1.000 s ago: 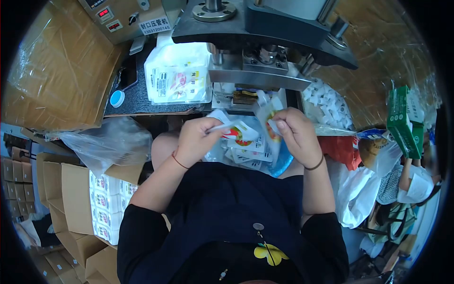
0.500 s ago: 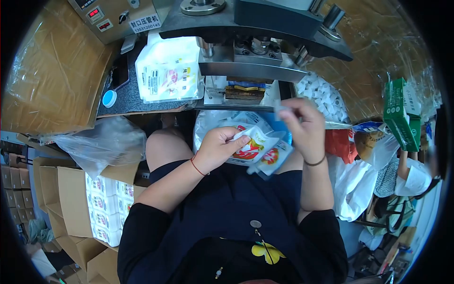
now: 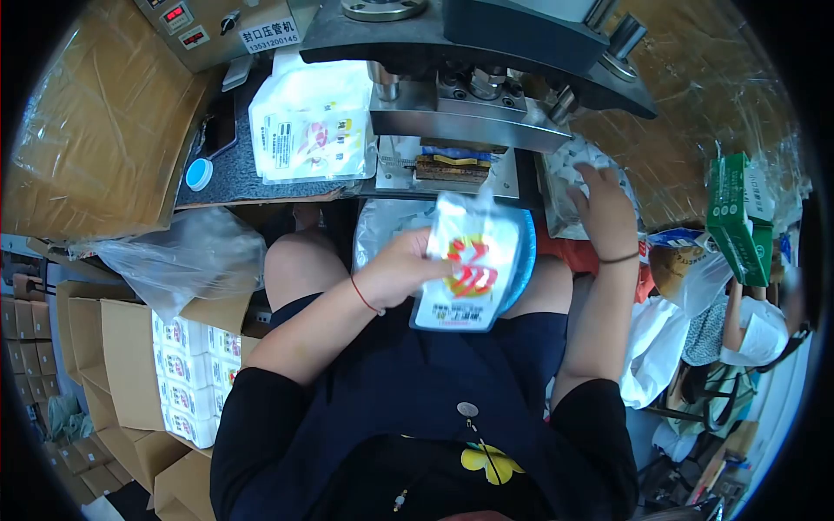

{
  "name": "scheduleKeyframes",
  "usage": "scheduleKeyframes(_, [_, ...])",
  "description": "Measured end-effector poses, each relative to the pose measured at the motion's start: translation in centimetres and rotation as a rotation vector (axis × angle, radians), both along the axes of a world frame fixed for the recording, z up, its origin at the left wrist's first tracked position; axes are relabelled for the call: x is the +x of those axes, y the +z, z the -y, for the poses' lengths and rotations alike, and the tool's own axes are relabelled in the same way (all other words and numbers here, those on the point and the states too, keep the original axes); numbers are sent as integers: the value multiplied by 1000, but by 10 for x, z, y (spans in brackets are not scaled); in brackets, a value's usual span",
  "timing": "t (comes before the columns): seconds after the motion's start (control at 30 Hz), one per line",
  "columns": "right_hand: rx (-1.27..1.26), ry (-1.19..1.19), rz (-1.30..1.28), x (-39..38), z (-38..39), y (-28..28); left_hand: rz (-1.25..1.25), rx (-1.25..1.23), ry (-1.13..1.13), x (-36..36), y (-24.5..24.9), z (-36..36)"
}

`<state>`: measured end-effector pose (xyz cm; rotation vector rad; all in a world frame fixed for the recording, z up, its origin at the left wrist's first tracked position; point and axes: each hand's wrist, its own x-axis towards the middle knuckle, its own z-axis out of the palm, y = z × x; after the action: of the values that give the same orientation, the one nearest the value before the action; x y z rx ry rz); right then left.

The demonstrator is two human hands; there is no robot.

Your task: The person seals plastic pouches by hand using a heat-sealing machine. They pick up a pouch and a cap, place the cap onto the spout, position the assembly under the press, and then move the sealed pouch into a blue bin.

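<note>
My left hand (image 3: 401, 271) is closed on a flat white plastic pouch (image 3: 476, 260) with red and yellow print, thumb on its front. The pouch is held upright over my lap, and its top edge is blurred. At the right, my right hand (image 3: 608, 213) is over a bag of small white plastic pieces (image 3: 569, 165), fingers apart. Its fingertips are among or just above the pieces; contact is hard to tell. Behind the pouch, part of a blue basin rim (image 3: 526, 269) shows between my knees.
A metal press (image 3: 469, 126) with a small fixture (image 3: 452, 165) stands ahead. Left of it lie a stack of printed pouches (image 3: 313, 139), a blue-white cap (image 3: 199, 174) and a phone (image 3: 219, 135). An open carton (image 3: 130, 365) holds white packs. A green box (image 3: 738, 217) sits right.
My right hand has moved right and forward from beside the pouch to the white pieces. My left hand has turned its pouch upright, showing its printed front. The view has shifted slightly.
</note>
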<state>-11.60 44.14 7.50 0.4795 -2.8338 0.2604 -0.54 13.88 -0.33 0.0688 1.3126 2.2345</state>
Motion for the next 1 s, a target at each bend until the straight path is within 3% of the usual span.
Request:
scheduleKeyframes(0.03, [105,-50,95,-8,-15,-8,25,20,46,-8,2,6])
scheduleKeyframes(0.13, [76,8,146,-22,-17,-27,55,-12,117,-38,15,20])
scheduleKeyframes(0.27, [-111,54,100,-22,-26,-43,9,17,133,-46,3,24])
scheduleKeyframes(0.37, [-295,41,132,-12,-28,-34,-329,-506,555,-48,6,60])
scheduleKeyframes(0.43, [-195,69,-48,-11,-33,-41,-1052,-1345,899,-61,13,103])
scheduleKeyframes(0.47, [-166,52,-150,-9,-33,-42,-1078,-1639,755,-55,16,116])
scheduleKeyframes(0.5, [-136,36,-257,-8,-32,-42,-1107,-1709,614,-47,16,119])
scheduleKeyframes(0.53, [-290,22,-382,-5,-25,-41,-1132,-1773,475,-34,13,117])
scheduleKeyframes(0.57, [-410,-17,-304,-1,-20,-36,-1151,-1830,329,-27,10,119])
scheduleKeyframes(0.6, [-529,-62,-219,6,-16,-29,-1232,-1794,357,-27,-2,126])
scheduleKeyframes(0.63, [-645,-110,-128,14,-12,-25,-1152,-1666,459,-21,-4,131])
scheduleKeyframes(0.7, [-631,23,-80,22,5,-26,-991,-1401,646,-10,-6,133])
scheduleKeyframes(0.73, [-550,185,-154,26,21,-25,-512,-696,663,-7,7,117])
scheduleKeyframes(0.87, [-627,536,119,53,82,1,-466,-760,376,3,10,79])
scheduleKeyframes(0.9, [-693,461,159,56,86,8,-483,-694,370,6,23,63])
scheduleKeyframes(0.97, [-820,310,240,58,90,17,-500,-812,291,7,19,44])
scheduleKeyframes(1.0, [-932,409,135,55,98,15,-431,-767,229,7,22,35])
